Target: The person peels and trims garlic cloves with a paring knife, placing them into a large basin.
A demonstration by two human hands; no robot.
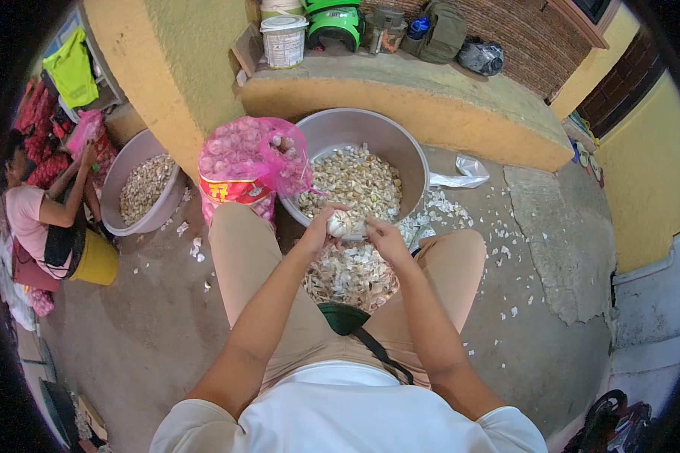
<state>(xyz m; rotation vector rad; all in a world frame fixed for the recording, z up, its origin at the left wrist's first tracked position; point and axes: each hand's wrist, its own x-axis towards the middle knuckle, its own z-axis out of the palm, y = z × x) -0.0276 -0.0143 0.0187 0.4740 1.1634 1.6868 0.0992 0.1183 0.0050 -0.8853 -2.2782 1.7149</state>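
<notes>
My left hand [320, 228] is closed around a white garlic bulb [341, 223], held over the near rim of a large grey basin [418, 162]. Close against the bulb's right side, my right hand [386, 240] has its fingers pinched together; whatever is between them is too small to make out. Many loose garlic cloves [359, 181] lie in the basin. Below my hands, between my knees, is a heap of papery garlic skins [347, 275]. A pink mesh bag of garlic bulbs [238, 155] stands to the left of the basin, touching it.
At the left, a person [45, 211] sits on a yellow bucket [94, 259] by a second basin [174, 185] of cloves. Skins litter the floor [461, 302] at right. A white pail [283, 41], green helmet [335, 26] and backpack [442, 34] stand on the ledge ahead.
</notes>
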